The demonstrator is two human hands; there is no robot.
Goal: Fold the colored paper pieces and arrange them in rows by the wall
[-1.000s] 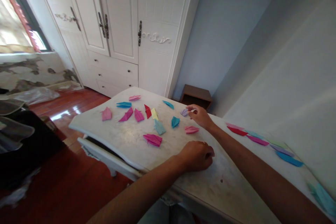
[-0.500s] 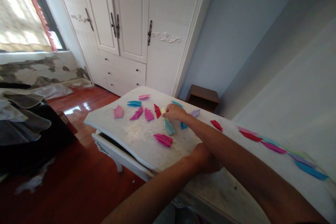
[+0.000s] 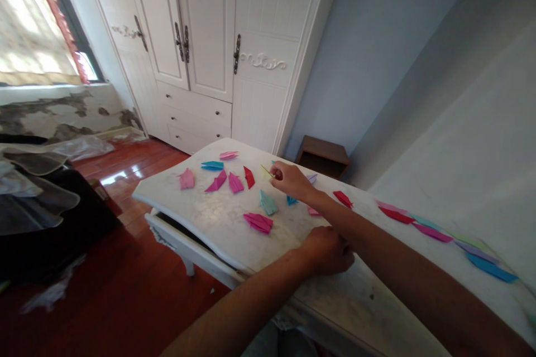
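Observation:
My right hand [image 3: 291,181] is raised a little over the white table, its fingers pinched on a pale yellow piece of folded origami paper [image 3: 267,172]. Nearer the table's front edge, my left hand [image 3: 329,251] is closed with its fingers curled; what it holds, if anything, is hidden. Below the right hand lie a light teal folded paper [image 3: 268,202] and a blue one [image 3: 292,200], partly covered by the arm. A magenta folded paper [image 3: 258,222] rests closer to the front edge, and a red one [image 3: 248,177] lies left of the right hand.
Several pink, magenta and blue folded papers are spread at the table's left end [image 3: 163,192]. A row of coloured folded papers [image 3: 433,232] runs along the right side by the wall. A drawer [image 3: 184,234] sticks out slightly. Behind stand a white wardrobe [image 3: 201,11] and brown box [image 3: 322,153].
My right hand has lifted the yellow folded paper up and drawn it right, away from the teal one. The left hand has turned slightly and stays closed.

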